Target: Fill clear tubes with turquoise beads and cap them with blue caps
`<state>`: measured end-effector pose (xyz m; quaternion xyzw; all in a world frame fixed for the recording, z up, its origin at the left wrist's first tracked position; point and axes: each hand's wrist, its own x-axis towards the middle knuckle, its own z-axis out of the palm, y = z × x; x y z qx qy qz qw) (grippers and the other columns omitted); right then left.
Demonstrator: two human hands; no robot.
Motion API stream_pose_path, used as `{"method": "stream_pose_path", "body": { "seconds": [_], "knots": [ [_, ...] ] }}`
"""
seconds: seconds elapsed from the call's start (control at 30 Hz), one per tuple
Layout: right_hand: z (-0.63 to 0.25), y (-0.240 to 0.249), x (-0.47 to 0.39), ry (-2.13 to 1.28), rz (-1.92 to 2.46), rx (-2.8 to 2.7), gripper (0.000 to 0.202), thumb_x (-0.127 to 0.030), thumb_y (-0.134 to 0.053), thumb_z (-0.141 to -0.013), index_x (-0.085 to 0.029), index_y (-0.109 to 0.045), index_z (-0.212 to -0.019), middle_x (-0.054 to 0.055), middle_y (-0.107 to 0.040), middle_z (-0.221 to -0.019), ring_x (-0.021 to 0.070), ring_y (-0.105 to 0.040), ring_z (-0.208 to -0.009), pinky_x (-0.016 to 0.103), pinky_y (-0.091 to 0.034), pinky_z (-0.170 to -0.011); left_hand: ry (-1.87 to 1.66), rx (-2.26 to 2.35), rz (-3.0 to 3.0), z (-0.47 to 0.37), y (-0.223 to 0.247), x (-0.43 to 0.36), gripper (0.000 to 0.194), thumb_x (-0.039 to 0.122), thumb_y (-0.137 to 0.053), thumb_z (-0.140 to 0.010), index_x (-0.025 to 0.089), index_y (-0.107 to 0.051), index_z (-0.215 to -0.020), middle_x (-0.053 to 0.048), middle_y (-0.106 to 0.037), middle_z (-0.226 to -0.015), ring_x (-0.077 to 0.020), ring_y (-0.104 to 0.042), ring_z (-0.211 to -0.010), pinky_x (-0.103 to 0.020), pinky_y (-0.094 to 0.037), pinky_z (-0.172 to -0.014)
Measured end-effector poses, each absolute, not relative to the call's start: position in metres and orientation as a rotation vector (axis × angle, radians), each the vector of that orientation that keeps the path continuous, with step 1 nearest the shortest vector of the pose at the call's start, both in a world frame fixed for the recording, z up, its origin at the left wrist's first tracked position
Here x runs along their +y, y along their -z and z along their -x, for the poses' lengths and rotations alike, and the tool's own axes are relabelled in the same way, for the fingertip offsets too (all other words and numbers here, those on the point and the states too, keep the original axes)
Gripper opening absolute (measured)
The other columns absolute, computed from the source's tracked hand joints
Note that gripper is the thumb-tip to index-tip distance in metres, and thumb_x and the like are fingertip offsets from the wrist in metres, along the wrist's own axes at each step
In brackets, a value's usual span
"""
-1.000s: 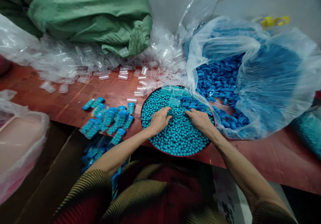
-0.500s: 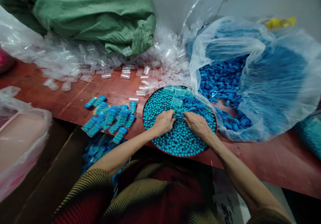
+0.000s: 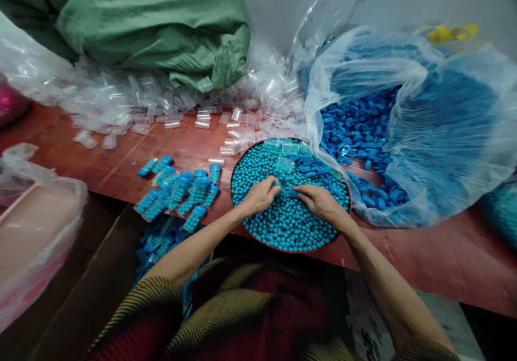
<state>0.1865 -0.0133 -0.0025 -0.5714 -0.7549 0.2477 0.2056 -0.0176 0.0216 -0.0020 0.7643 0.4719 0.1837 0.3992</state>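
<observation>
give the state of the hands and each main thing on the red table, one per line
left hand: fingers curled; any hold unclear
right hand: pinching a small blue piece
round tray: filled with loose turquoise beads
small bottles: capped, beads inside
clear tubes: uncapped, loosely heaped
white translucent bag: open, blue pieces inside
green sack: bulging; opening not visible

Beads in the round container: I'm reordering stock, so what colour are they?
The beads are turquoise blue, clearest in the head view.
</observation>
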Motion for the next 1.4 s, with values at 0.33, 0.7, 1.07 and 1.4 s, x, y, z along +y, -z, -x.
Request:
{"method": "stream_pose_path", "body": {
  "seconds": [0.33, 0.7, 1.07, 1.4],
  "knots": [
    [-0.156, -0.002, -0.024, -1.071, 1.474, -1.34, 0.028, -0.047, -0.061, -0.077, -0.019, -0.063, -0.079, -0.003, -0.058, -0.056, 0.0121, -0.053, -0.049, 0.024, -0.043, -0.048, -0.636, 0.88, -1.339, 0.007, 0.007, 0.006, 0.046, 0.028, -0.05, -0.082, 0.018, -0.041, -0.126, 0.0, -0.053, -0.082, -0.0086, -0.05, -0.055, -0.021, -0.046, -0.045],
    [-0.148, -0.011, -0.045, -0.746, 1.51, -1.59, 0.023, -0.034, -0.052, -0.085, -0.021, -0.07, -0.089, 0.001, -0.067, -0.065, 0.0147, -0.06, -0.055, 0.028, -0.05, -0.059, -0.677, 0.882, -1.184, 0.008, -0.006, -0.01, 0.049, 0.021, -0.054, -0.076, 0.02, -0.044, -0.124, 0.003, -0.054, -0.075, -0.005, -0.048, -0.046, -0.015, -0.036, -0.036],
    [-0.156, -0.006, -0.052, -0.613, 1.298, -1.879, 0.026, -0.027, -0.048, -0.088, -0.021, -0.066, -0.107, 0.008, -0.068, -0.093, 0.0189, -0.065, -0.086, 0.034, -0.053, -0.079, -0.727, 0.956, -1.147, 0.009, -0.008, -0.016, 0.03, 0.024, -0.053, -0.08, 0.02, -0.049, -0.109, 0.006, -0.047, -0.067, -0.0035, -0.043, -0.041, -0.016, -0.031, -0.037],
    [-0.166, -0.006, -0.034, -1.051, 1.296, -1.449, 0.053, -0.038, -0.065, -0.077, -0.022, -0.055, -0.127, 0.004, -0.07, -0.093, 0.0181, -0.066, -0.081, 0.034, -0.057, -0.073, -0.564, 0.857, -1.325, 0.021, -0.01, -0.015, 0.044, 0.031, -0.053, -0.082, 0.022, -0.041, -0.124, 0.004, -0.052, -0.076, -0.0054, -0.051, -0.046, -0.017, -0.039, -0.042]
  ]
}}
